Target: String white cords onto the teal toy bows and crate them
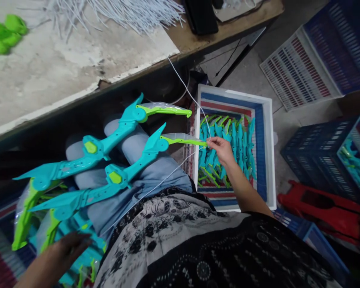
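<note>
Two teal toy bows with lime-green tips lie across my lap, the nearer bow below the farther bow. My right hand pinches a thin white string at the green tip of the nearer bow, just over the white crate. My left hand rests at the lower left on a pile of more teal and green bow parts, fingers curled over them.
The white crate on the floor holds several teal and green bows. A worktable ahead carries a bundle of white strings and green parts. Blue crates and a red plastic piece stand at the right.
</note>
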The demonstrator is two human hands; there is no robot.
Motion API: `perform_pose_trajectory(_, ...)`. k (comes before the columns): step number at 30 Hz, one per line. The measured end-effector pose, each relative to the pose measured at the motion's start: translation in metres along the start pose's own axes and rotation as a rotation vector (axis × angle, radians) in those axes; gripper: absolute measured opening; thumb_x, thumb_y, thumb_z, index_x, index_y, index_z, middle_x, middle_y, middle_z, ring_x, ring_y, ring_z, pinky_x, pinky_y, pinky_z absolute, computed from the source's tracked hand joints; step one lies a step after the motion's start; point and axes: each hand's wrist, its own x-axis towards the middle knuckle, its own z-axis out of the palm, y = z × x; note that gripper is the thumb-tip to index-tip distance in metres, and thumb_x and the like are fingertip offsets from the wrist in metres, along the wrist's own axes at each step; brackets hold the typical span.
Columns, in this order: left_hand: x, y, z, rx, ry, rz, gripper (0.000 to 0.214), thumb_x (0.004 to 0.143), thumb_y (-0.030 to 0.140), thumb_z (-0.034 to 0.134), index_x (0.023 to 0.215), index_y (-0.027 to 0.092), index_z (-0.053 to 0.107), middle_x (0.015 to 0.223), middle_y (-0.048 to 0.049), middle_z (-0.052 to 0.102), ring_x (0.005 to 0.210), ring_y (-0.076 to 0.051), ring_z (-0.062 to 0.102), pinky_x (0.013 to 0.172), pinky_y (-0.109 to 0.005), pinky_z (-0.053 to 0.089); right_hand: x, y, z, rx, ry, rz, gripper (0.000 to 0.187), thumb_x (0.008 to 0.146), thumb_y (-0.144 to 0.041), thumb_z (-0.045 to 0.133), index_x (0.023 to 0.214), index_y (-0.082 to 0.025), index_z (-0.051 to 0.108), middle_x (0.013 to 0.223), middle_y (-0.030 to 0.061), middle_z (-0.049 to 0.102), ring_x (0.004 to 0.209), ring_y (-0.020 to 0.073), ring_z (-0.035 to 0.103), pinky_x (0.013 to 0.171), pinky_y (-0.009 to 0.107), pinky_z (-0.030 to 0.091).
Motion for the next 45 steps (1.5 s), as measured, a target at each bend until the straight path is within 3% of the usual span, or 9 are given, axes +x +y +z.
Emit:
perform_pose_trajectory(6,0.144,0.093,-0.020,-0.094,0.355,0.096,0.052,0.078,0.054,0.057,0.124,0.030,0.054,0.125,-0.0050,0.058,0.114,-0.028,0.055,0.099,-0.043,0.044,0.031,-0.038,0.024,0.254,-0.073,-0.076,0.030,0.057,-0.038,0.078,0.074,-0.020,0.062,0.063,-0.0046,0.058,0.055,0.0075,0.051,0.049,0.021,0.039)
perform_pose_trajectory(9,0.184,0.111,-0.011,-0.212,0.151,0.084,0.060,0.078,0.057,0.053,0.123,0.018,0.057,0.117,-0.0110,0.062,0.101,-0.026,0.061,0.091,-0.039,0.049,0.045,-0.052,0.046,0.175,-0.060,-0.202,0.031,0.060,-0.040,0.077,0.077,-0.020,0.062,0.063,-0.0045,0.059,0.053,0.0071,0.050,0.049,0.021,0.040)
perform_pose_trajectory(14,0.190,0.110,-0.011,-0.331,-0.237,0.035,0.046,0.077,0.056,0.055,0.102,0.020,0.070,0.101,-0.0059,0.072,0.091,-0.025,0.065,0.080,-0.031,0.051,0.057,-0.058,0.065,-0.114,-0.023,-0.446,0.024,0.071,-0.041,0.070,0.075,-0.018,0.065,0.068,-0.0023,0.063,0.061,0.0093,0.054,0.061,0.024,0.046)
perform_pose_trajectory(21,0.252,0.149,-0.009,-0.625,-0.009,-0.045,0.039,0.075,0.045,0.063,0.100,0.017,0.070,0.094,-0.0072,0.072,0.083,-0.021,0.065,0.076,-0.028,0.050,0.055,-0.062,0.069,-0.483,0.007,-0.741,0.013,0.081,-0.029,0.061,0.077,-0.018,0.066,0.076,0.0009,0.066,0.071,0.0134,0.057,0.070,0.027,0.045)
perform_pose_trajectory(29,0.327,0.207,0.030,-1.387,-0.284,-0.185,0.031,0.079,0.009,0.056,0.110,0.011,0.059,0.076,-0.0063,0.069,0.063,-0.012,0.065,0.064,-0.024,0.051,0.057,-0.061,0.073,-0.692,-0.112,-0.814,0.014,0.086,-0.029,0.056,0.079,-0.020,0.065,0.080,0.0024,0.066,0.080,0.0169,0.058,0.078,0.031,0.046)
perform_pose_trajectory(33,0.345,0.218,0.046,-1.544,-0.379,-0.114,0.013,0.080,0.014,0.062,0.093,0.012,0.063,0.076,-0.0055,0.068,0.068,-0.012,0.066,0.067,-0.023,0.051,0.062,-0.054,0.072,-0.652,-0.098,-0.878,0.015,0.085,-0.032,0.058,0.079,-0.021,0.065,0.095,0.0052,0.066,0.094,0.0195,0.058,0.086,0.036,0.046)
perform_pose_trajectory(38,0.350,0.217,0.049,-1.357,-0.208,-0.116,0.011,0.076,0.019,0.068,0.074,0.010,0.062,0.063,-0.0026,0.064,0.056,-0.010,0.060,0.061,-0.024,0.049,0.064,-0.046,0.068,-0.633,-0.208,-0.856,0.018,0.086,-0.039,0.058,0.091,-0.022,0.063,0.103,0.0054,0.067,0.100,0.0201,0.059,0.090,0.038,0.047)
perform_pose_trajectory(42,0.307,0.182,0.008,-0.985,-0.013,-0.073,0.018,0.075,0.028,0.066,0.065,0.014,0.061,0.056,-0.0016,0.062,0.047,-0.010,0.053,0.051,-0.024,0.044,0.064,-0.043,0.065,-0.621,-0.170,-0.826,0.036,0.086,-0.040,0.057,0.117,-0.022,0.055,0.107,0.0070,0.066,0.101,0.0208,0.060,0.089,0.037,0.049)
perform_pose_trajectory(45,0.241,0.127,-0.041,-1.024,0.143,-0.078,0.014,0.071,0.033,0.067,0.073,0.019,0.067,0.086,-0.0041,0.071,0.076,-0.017,0.064,0.064,-0.028,0.051,0.067,-0.042,0.067,-0.593,-0.156,-0.799,0.056,0.084,-0.041,0.060,0.134,-0.023,0.042,0.111,0.0074,0.066,0.102,0.0215,0.060,0.090,0.039,0.049)
